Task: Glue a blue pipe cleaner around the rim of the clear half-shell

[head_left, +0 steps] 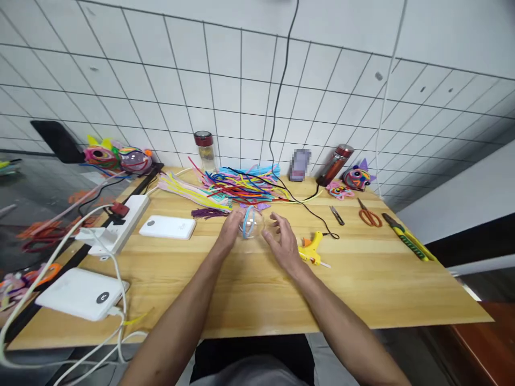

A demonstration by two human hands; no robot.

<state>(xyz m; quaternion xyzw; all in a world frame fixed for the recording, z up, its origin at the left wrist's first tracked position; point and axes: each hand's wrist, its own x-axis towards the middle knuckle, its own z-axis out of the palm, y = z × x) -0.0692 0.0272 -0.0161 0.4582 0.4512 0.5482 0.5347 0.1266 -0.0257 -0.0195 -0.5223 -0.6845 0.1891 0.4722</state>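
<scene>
A clear plastic ball (256,224) with a light blue pipe cleaner (247,228) looped around it is in front of me over the table. My left hand (230,227) grips the ball's left side, its fingertips partly hidden behind it. My right hand (282,242) is at the ball's right side with thumb and fingers curved apart; whether the thumb touches the ball I cannot tell. Just right of that hand lies a yellow hot glue gun (311,251). Purple pipe-cleaner pieces (257,206) lie just behind the ball.
Many coloured pipe cleaners (241,185) are heaped at the back. White power banks (168,227) and a power strip (124,225) with cables occupy the left. Scissors (369,216), a small cutter (337,215) and a green-yellow tool (408,238) lie right. Bottles (336,165) and decorated balls (356,177) stand along the wall.
</scene>
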